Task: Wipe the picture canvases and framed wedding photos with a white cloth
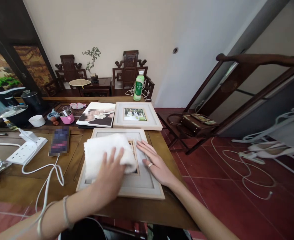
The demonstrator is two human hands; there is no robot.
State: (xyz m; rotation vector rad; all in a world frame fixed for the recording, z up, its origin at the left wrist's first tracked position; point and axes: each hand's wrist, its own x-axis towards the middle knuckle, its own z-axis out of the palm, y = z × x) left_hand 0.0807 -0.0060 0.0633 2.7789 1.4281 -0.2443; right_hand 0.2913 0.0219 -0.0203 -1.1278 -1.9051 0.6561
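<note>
A pale wooden picture frame (152, 195) lies flat near the table's front edge, with a wide light mat and a small picture in its middle. My left hand (109, 175), slightly blurred, holds a white cloth (99, 146) down against its glass. The cloth covers the left part of the frame and much of the small picture; the thumb's grip is hard to make out. On the right side of the same frame, my right hand (157, 165) rests with fingers stretched out, holding nothing. A ring is on one of its fingers.
Behind lie a second framed photo (149, 125) and a photo board (97, 115), with a green bottle (138, 86) beyond. Leftward are a phone (59, 141), a white power strip (27, 150) with loose cables, a pink cup (67, 117) and a white bowl (37, 120). A wooden chair (202, 110) stands right.
</note>
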